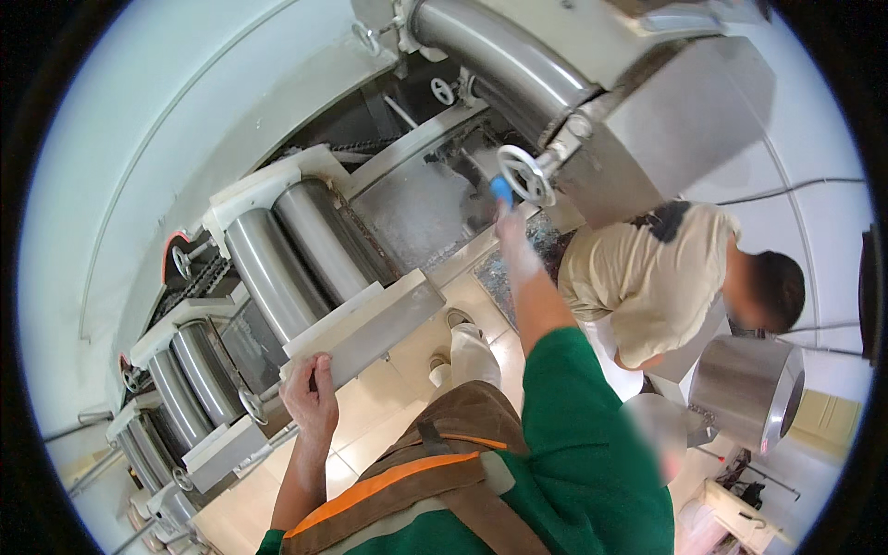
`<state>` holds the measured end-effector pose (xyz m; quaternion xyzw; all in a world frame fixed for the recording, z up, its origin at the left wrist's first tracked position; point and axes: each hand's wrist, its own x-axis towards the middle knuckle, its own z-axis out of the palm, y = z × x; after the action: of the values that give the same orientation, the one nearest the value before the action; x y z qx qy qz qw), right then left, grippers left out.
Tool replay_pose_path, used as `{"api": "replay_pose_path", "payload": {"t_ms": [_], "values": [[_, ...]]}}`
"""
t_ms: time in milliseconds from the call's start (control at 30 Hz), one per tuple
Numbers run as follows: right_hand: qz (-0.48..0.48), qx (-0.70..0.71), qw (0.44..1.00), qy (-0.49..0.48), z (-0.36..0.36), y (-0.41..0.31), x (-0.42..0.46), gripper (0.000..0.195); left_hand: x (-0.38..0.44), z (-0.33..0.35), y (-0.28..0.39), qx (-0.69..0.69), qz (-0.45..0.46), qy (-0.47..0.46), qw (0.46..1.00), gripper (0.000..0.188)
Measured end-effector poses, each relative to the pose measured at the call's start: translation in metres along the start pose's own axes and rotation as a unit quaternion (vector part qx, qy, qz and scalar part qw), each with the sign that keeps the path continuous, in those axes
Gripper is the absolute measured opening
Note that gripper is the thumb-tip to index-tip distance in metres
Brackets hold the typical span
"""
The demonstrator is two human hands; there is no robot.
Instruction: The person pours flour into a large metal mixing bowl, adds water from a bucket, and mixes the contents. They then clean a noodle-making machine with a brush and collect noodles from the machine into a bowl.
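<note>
My left hand (pixel 310 394), dusted pale, rests with curled fingers on the near end of a metal housing (pixel 368 326) beside a pair of steel rollers (pixel 277 270). At arm's length, my right hand (pixel 508 215) reaches forward and is blurred. Something blue (pixel 501 191) is at its fingertips; whether it is held or worn I cannot tell. Just beyond it is a spoked metal handwheel (pixel 526 175), below a large steel roller (pixel 499 55). A floured-looking metal plate (pixel 423 201) lies between the roller sets.
A person in a beige shirt (pixel 645 277) bends over close on the right, near a large steel drum (pixel 742 392). More rollers (pixel 201 374) stand at the lower left, with a drive chain (pixel 201 283) behind. A speckled mat (pixel 499 277) lies on the tiled floor.
</note>
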<state>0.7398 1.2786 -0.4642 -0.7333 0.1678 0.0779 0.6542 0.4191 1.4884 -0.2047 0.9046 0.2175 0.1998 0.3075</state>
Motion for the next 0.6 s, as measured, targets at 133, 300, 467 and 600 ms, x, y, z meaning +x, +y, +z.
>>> {"api": "replay_pose_path", "payload": {"t_ms": [133, 300, 467, 600], "values": [[0.058, 0.084, 0.992, -0.075, -0.079, 0.043, -0.157, 0.029, 0.002, 0.001, -0.007, 0.010, -0.004, -0.020, 1.000, 0.014], [0.271, 0.225, 0.931, -0.100, -0.218, 0.059, -0.329, 0.038, -0.003, -0.002, 0.002, -0.001, 0.001, -0.010, 1.000, 0.015], [0.307, 0.253, 0.915, -0.071, -0.351, 0.061, -0.415, 0.041, -0.010, 0.003, 0.003, 0.007, 0.041, 0.004, 0.999, 0.020], [0.327, 0.164, 0.930, 0.032, -0.438, 0.110, -0.478, 0.034, -0.013, 0.010, -0.002, 0.021, 0.092, 0.019, 0.995, 0.023]]}}
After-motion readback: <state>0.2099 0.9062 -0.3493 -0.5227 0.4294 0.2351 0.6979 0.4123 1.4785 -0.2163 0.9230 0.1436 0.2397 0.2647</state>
